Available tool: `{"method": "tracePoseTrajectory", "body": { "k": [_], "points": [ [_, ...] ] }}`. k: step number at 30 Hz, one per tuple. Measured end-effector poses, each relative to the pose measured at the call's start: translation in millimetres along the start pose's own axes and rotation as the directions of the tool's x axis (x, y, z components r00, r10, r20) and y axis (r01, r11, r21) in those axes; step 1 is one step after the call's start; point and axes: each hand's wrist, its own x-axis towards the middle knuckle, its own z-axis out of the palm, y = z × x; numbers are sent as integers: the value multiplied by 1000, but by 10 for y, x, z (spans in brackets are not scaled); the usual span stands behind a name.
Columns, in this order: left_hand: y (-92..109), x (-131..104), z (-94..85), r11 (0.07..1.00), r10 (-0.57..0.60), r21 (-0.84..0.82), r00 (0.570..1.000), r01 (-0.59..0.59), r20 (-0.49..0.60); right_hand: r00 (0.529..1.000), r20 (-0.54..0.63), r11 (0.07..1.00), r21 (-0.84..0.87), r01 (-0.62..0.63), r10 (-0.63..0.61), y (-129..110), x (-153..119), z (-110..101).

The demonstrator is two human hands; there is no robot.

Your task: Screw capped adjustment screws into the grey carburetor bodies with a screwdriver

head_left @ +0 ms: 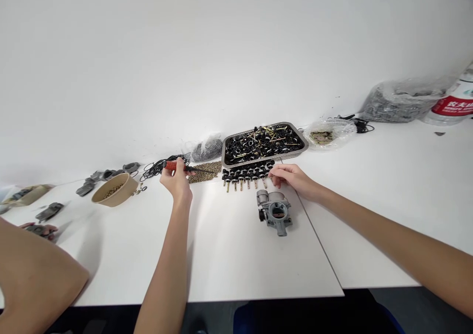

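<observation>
Left hand [178, 181] on the screwdriver [171, 165], right hand [291, 177] at the black parts [246, 173]!

Here we are at the white bench [225, 255], and our left hand has its fingers wrapped round that red handle, the shaft pointing right, across a spread of small brass-coloured pieces [205, 173]. Over to our right hand: fingers curled, tips down at the right end of the row, where metal stems point towards us. Does it pinch 1 of the parts? We cannot tell; the fingers hide it.

And there, just this side of that right hand, sits the grey metal casting [276, 212], clear of our 2 hands, a round opening facing our way. Behind the row we have the metal tray [266, 159], heaped with more black parts. Right of it, a clear bag [332, 136]; farther out, a bulkier bag of grey pieces [399, 102] beside a red-labelled bottle [453, 106]. Out left, a tan bowl [123, 191] holds small pieces, and beyond it a co-worker's hand [49, 230] is on a grey part [36, 229].
</observation>
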Motion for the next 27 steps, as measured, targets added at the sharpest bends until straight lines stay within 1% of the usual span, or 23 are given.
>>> {"method": "tracePoseTrajectory", "body": {
  "k": [7,12,27],
  "points": [
    [2,16,-6,1000,6,10,1000,-6,6,1000,11,1000,-8,-5,5,-4,-2,-5],
    [8,26,-10,1000,22,-14,1000,-22,0,1000,11,1000,-11,-7,7,-2,-1,-3],
    [15,18,3,999,18,-32,1000,-18,-6,1000,12,1000,-10,-1,1,3,2,0]
  ]
}}
